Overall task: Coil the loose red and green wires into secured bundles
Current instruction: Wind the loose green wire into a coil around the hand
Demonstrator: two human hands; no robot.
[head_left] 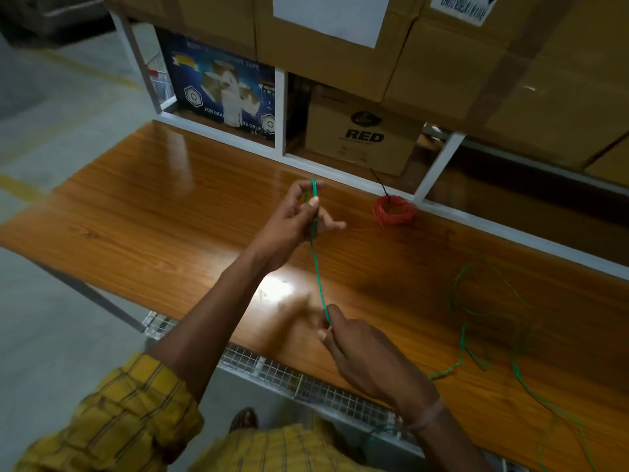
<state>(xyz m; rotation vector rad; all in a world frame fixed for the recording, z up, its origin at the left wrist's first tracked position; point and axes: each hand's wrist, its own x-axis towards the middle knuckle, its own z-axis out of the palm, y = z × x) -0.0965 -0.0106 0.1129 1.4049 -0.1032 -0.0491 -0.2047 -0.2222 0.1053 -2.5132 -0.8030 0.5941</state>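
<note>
On the wooden bench, one red coil; both hands' fingers pinch one green wire.

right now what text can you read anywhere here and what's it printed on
"RED": brown carton in the shelf bay behind the red wire coil.
"FOR INDU... SE ONLY", middle hidden by glare: blue box.
"...IVE TAPE", start blurred: same blue box, top.
Upside-down label on the upper right carton: too blurred to read.
White sheet: no text visible.
</note>
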